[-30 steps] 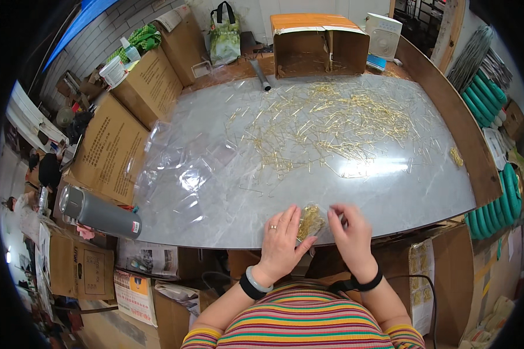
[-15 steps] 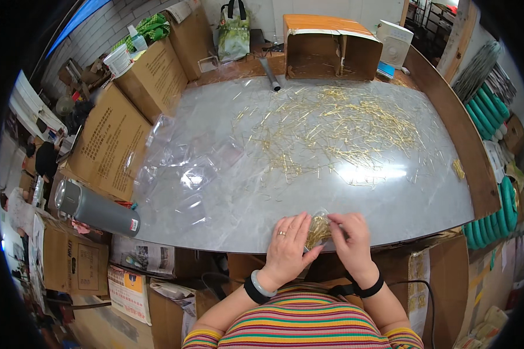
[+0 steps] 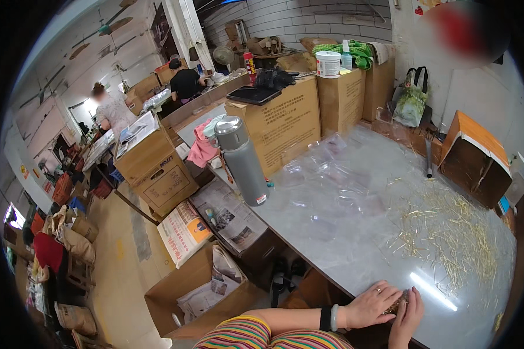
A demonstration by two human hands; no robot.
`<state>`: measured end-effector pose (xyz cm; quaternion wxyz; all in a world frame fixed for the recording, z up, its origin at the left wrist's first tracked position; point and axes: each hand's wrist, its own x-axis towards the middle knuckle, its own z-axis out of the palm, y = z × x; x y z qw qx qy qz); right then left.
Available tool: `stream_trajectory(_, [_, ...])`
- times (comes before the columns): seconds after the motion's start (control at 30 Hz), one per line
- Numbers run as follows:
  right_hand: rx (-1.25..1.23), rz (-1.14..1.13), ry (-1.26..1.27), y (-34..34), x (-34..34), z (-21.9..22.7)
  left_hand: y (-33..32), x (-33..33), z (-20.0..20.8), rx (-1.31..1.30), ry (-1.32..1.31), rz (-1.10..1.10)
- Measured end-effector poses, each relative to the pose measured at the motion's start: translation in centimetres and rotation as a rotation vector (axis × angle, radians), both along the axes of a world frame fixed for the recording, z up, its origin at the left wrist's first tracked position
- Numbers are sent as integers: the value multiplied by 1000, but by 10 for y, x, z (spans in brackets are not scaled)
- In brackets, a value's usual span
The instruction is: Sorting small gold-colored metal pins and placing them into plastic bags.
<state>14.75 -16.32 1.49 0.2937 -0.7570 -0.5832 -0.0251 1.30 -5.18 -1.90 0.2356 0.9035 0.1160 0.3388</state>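
Note:
At the table's front edge, both my hands close round a small clear pack of gold-coloured metal pins (image 3: 397,304). My left hand (image 3: 371,306), with a ring on one finger, covers its left side. The fingers of my right hand (image 3: 410,317) curl along the other side. Most of the pack is hidden by my hands. Beyond them lies a wide spread of loose gold-coloured pins (image 3: 448,235) on the grey tabletop (image 3: 355,250). Several clear plastic containers (image 3: 340,173) lie to the left of the pins; their exact shape is hard to make out.
A grey flask (image 3: 244,166) stands at the table's left edge beside large cardboard boxes (image 3: 288,125). An orange-topped open box (image 3: 477,157) and a dark tube (image 3: 429,158) are at the back. An open carton with papers (image 3: 201,291) sits below left. Two people work far left.
My view has swung left, bringing the floor and co-workers into sight. My hands stay at the front edge with the pack, which my right hand now covers more.

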Motion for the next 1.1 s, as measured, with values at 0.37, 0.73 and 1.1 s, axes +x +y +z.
stream_trajectory(0.37, [-59, -7, 298, 3, 17, -9, 22, -3, 16, -51, 16, -55])
stream_trajectory(0.73, [-48, 153, 116, -10, 11, 4, 23, -8, 14, 81, 79, -121])
stream_trajectory(1.1, [-33, 84, -85, -3, -10, 2, 39, -20, 25, -528, -25, -404])
